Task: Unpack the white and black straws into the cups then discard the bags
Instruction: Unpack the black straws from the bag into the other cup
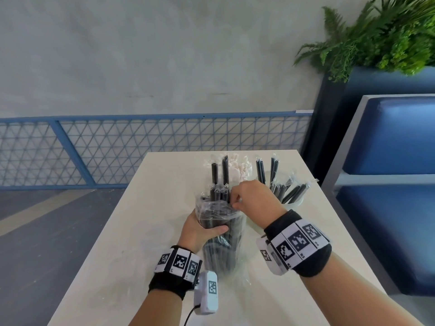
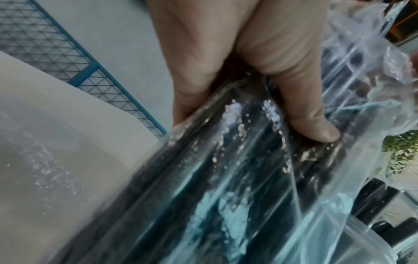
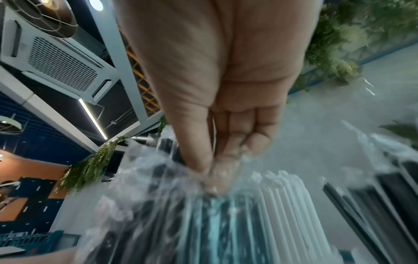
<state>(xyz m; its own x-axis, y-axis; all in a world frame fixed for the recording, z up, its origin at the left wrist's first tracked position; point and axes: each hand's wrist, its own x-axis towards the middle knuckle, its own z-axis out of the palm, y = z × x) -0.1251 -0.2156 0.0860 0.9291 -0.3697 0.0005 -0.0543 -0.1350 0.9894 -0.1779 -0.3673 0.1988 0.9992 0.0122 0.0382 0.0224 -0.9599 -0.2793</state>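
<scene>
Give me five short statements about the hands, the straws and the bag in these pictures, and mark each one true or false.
1. The left hand grips the clear bag of black straws around its middle. True.
2. The right hand lies flat on the table. False: it pinches at the open top of the bag, among the straw ends.
3. Some black straws stick up out of the bag's open top. True.
4. The cup on the right holds no straws. False: wrapped black straws stand in it.
5. White straws stand behind the bag, farther from the person. True.
</scene>
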